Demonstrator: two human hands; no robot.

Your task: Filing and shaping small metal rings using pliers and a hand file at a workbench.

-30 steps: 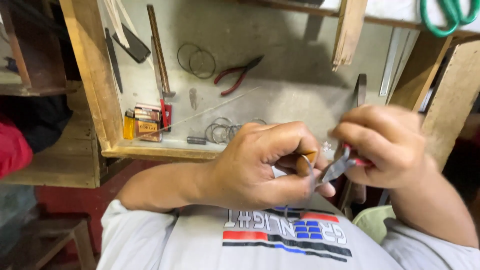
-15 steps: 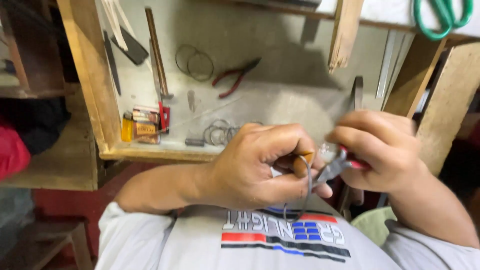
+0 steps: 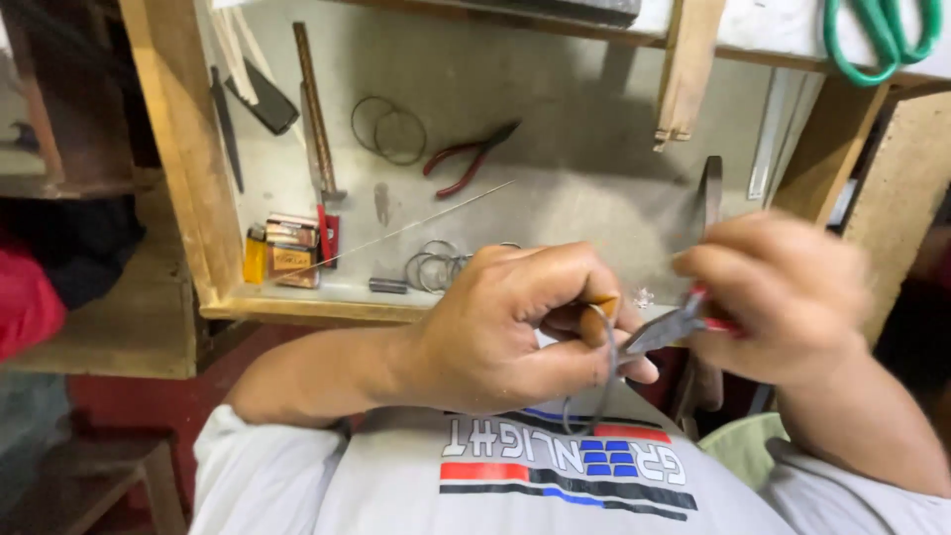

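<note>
Left hand [image 3: 515,332]: closed, pinching a dark wire ring [image 3: 597,372] at 6 o'clock of frame. Right hand [image 3: 783,297]: blurred, closed on red-handled pliers [image 3: 674,327], whose tips meet the ring's top.

Step, as judged: bending or closing the ring; the next move calls for a steady pinch and a small twist.

Bench tray [image 3: 327,302], 12 o'clock: spare rings [image 3: 388,129], second pliers [image 3: 471,159], hammer [image 3: 315,119], long wire [image 3: 416,228].

Room: hands are just off the tray's front edge; a wooden post [image 3: 897,198] stands close at 3 o'clock.

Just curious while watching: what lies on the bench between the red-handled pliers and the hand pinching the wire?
In the head view, between the red-handled pliers and the left hand lie a thin straight wire and a cluster of wire rings.
</note>
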